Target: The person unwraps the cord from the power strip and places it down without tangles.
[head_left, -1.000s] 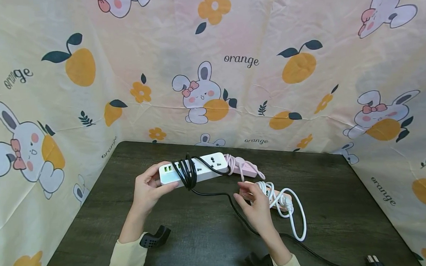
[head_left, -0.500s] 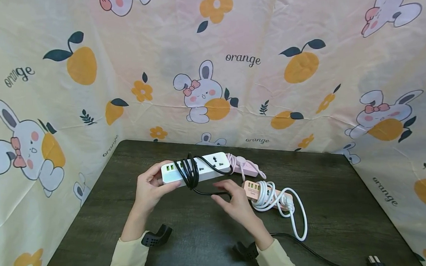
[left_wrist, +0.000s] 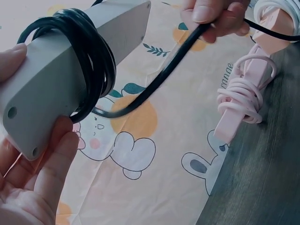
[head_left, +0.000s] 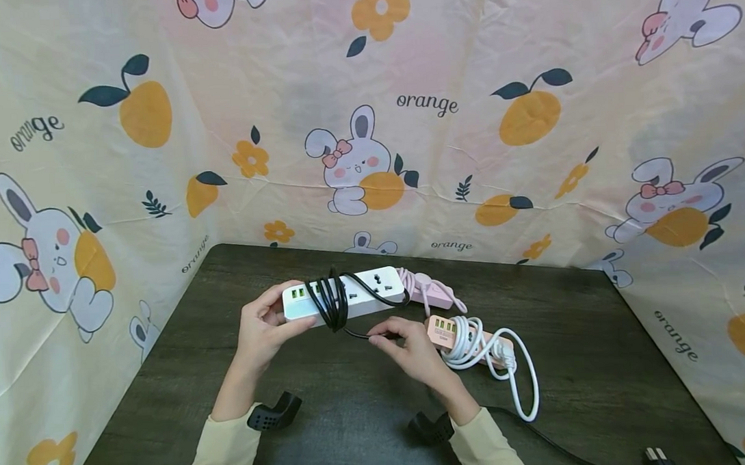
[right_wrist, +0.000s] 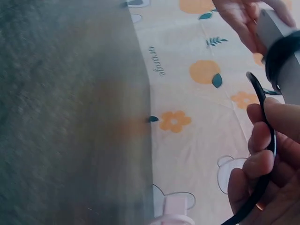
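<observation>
In the head view the white power strip [head_left: 359, 305] shows its sockets [head_left: 377, 279], its left end gripped between the fingers of the left hand [head_left: 259, 329] above the dark surface [head_left: 329, 412]; the left wrist view shows instead a plain face with corner holes [left_wrist: 12, 112]. The right hand [head_left: 416, 354] pinches the black cord [head_left: 332, 306] wound round the strip, and the right wrist view reveals it lying across several fingers. Only the head view includes the plug [head_left: 658, 461].

Smooth white plastic power strip [head_left: 361, 303], glossy black cord [left_wrist: 97, 65], wood-grain tabletop [head_left: 335, 405], creased cloth backdrop [head_left: 281, 78]
</observation>
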`<action>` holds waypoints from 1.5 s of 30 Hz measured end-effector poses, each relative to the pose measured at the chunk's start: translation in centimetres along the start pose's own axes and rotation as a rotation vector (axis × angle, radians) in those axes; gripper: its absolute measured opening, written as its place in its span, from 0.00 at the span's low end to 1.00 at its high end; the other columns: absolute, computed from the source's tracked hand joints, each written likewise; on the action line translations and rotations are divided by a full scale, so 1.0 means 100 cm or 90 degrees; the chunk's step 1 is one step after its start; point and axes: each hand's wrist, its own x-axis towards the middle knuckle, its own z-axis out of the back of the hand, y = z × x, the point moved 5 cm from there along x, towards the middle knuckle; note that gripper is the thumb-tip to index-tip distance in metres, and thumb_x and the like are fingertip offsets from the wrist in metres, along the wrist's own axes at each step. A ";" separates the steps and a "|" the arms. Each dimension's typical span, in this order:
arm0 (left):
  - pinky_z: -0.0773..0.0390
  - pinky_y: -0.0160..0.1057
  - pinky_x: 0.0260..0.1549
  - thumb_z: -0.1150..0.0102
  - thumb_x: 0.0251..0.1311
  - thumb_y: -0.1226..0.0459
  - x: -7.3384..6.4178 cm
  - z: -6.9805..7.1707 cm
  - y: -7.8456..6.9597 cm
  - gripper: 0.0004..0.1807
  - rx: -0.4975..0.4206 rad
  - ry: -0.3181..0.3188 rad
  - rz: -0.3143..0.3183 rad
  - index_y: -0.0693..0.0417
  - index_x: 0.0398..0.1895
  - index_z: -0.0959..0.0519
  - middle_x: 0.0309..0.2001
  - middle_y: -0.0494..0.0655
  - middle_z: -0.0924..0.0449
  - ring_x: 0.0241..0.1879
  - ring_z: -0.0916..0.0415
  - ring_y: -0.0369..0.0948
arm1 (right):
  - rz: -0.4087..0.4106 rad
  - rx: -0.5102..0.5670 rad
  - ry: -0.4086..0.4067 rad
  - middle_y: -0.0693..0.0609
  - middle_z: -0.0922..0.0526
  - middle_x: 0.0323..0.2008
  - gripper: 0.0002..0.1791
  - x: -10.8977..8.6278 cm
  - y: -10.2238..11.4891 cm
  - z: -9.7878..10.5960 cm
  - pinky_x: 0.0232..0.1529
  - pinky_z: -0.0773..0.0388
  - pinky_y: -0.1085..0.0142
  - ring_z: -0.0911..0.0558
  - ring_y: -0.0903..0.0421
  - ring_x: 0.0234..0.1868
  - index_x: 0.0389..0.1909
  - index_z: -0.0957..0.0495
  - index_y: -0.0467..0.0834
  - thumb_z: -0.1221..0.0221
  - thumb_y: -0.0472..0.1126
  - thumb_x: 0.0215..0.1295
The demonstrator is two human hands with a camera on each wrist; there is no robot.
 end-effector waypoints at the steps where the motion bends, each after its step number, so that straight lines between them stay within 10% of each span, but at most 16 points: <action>1: 0.20 0.33 0.28 0.38 0.38 0.87 0.000 0.000 0.000 0.26 -0.003 0.001 -0.001 0.79 0.47 0.29 0.41 0.48 0.22 0.35 0.25 0.38 | -0.007 0.001 -0.010 0.45 0.17 0.32 0.03 0.002 0.005 0.004 0.32 0.22 0.68 0.21 0.57 0.33 0.33 0.18 0.35 0.39 0.28 0.58; 7: 0.20 0.32 0.29 0.39 0.38 0.87 -0.001 0.001 -0.004 0.25 -0.035 0.016 -0.014 0.74 0.46 0.26 0.41 0.48 0.22 0.35 0.25 0.38 | -0.043 0.046 -0.118 0.41 0.19 0.25 0.02 0.012 0.023 0.032 0.25 0.28 0.72 0.27 0.64 0.25 0.30 0.20 0.29 0.41 0.24 0.57; 15: 0.21 0.31 0.31 0.39 0.38 0.87 -0.002 0.003 -0.008 0.27 -0.049 0.037 -0.030 0.69 0.47 0.24 0.41 0.49 0.22 0.36 0.25 0.37 | -0.123 0.173 -0.314 0.57 0.23 0.25 0.04 0.004 -0.005 0.058 0.21 0.31 0.75 0.28 0.63 0.22 0.33 0.22 0.26 0.42 0.26 0.60; 24: 0.21 0.31 0.32 0.37 0.40 0.85 -0.003 0.000 -0.007 0.26 -0.057 0.073 -0.038 0.73 0.48 0.26 0.43 0.48 0.22 0.37 0.25 0.38 | -0.077 0.192 -0.348 0.56 0.18 0.28 0.05 -0.008 0.003 0.080 0.27 0.28 0.75 0.25 0.63 0.27 0.31 0.21 0.25 0.41 0.26 0.59; 28: 0.21 0.32 0.30 0.38 0.38 0.87 -0.002 0.002 -0.006 0.26 -0.039 0.047 -0.043 0.77 0.47 0.27 0.42 0.48 0.22 0.36 0.25 0.38 | -0.016 0.186 -0.286 0.55 0.21 0.24 0.02 -0.013 0.010 0.084 0.21 0.32 0.73 0.29 0.63 0.22 0.28 0.22 0.27 0.42 0.23 0.57; 35: 0.20 0.32 0.30 0.39 0.38 0.88 0.000 0.005 -0.008 0.27 -0.034 0.015 -0.051 0.71 0.48 0.25 0.43 0.47 0.22 0.37 0.26 0.38 | 0.113 0.078 -0.014 0.49 0.22 0.22 0.09 -0.016 0.016 0.067 0.16 0.37 0.69 0.34 0.62 0.19 0.28 0.18 0.35 0.39 0.20 0.50; 45: 0.21 0.31 0.33 0.43 0.36 0.90 0.000 0.006 -0.016 0.28 -0.073 0.009 -0.065 0.68 0.47 0.23 0.42 0.50 0.22 0.37 0.26 0.38 | 0.012 -0.253 0.112 0.63 0.20 0.21 0.03 0.008 0.019 0.051 0.22 0.32 0.73 0.31 0.71 0.20 0.25 0.15 0.48 0.35 0.41 0.56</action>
